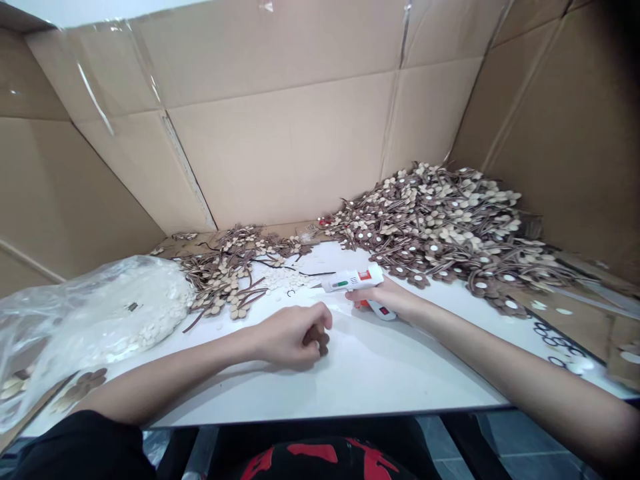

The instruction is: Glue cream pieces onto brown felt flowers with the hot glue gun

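My right hand [385, 295] is wrapped round the handle of a white glue gun [353, 279] with orange and green parts. Its nozzle points left, over several small white discs [285, 279] on the white tabletop. Closer to me, my left hand [295, 335] is curled shut on a brown felt flower [324, 341], mostly hidden by the fingers. A dark thin cord runs behind the nozzle. Just left of the discs lie loose brown and cream felt flowers [225, 283] with strip-like stems.
A large heap of felt flowers [435, 220] with white dots fills the back right. A clear plastic bag [125, 300] of white discs lies at the left. Dark rings [555, 337] sit near the right edge. Cardboard walls [280, 133] enclose the back and sides.
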`<state>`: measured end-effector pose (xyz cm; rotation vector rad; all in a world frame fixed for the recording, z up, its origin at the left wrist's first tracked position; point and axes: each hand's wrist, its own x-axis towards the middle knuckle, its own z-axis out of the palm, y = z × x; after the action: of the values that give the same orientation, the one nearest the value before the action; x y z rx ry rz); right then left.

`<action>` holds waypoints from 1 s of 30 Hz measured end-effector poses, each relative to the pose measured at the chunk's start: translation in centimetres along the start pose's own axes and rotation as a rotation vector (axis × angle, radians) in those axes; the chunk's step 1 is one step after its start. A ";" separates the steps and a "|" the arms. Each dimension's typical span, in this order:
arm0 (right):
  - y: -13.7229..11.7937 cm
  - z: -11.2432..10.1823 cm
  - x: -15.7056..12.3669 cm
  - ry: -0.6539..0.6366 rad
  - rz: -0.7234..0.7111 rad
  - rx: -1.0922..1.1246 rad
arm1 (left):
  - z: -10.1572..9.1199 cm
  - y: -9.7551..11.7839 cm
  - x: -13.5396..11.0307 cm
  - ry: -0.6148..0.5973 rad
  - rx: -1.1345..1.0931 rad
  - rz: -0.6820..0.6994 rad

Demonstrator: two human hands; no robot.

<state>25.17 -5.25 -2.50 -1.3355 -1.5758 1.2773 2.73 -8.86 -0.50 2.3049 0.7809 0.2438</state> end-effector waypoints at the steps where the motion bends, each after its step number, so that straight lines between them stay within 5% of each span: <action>1: 0.0 0.0 0.0 0.003 -0.001 0.002 | -0.2 0.8 0.2 -0.080 -0.008 0.029; 4: 0.1 0.0 0.0 -0.007 -0.048 0.013 | -1.0 2.8 2.0 -0.103 -0.160 0.123; 8: 0.5 -0.1 0.2 -0.028 -0.048 0.035 | -3.9 3.3 6.5 0.285 -0.313 0.347; 12: 0.8 -0.2 0.4 -0.028 -0.005 0.056 | -8.0 0.5 9.2 0.590 -0.025 0.407; 15: 0.7 -0.1 0.3 -0.025 -0.005 0.024 | -10.4 -3.1 8.3 0.699 0.278 0.311; 19: 0.5 -0.1 0.2 -0.032 -0.036 0.029 | -12.8 -8.5 5.2 0.695 0.663 -0.002; 23: 0.6 -0.1 0.3 -0.017 -0.011 0.029 | -14.3 -13.6 3.0 0.539 0.914 -0.390; 30: 1.1 -0.3 0.4 -0.043 -0.029 -0.035 | -13.4 -18.5 3.2 0.411 0.845 -0.474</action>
<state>25.68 -4.76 -3.45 -1.3100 -1.6481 1.2745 -8.33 11.22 -2.78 2.7448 1.8972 0.1904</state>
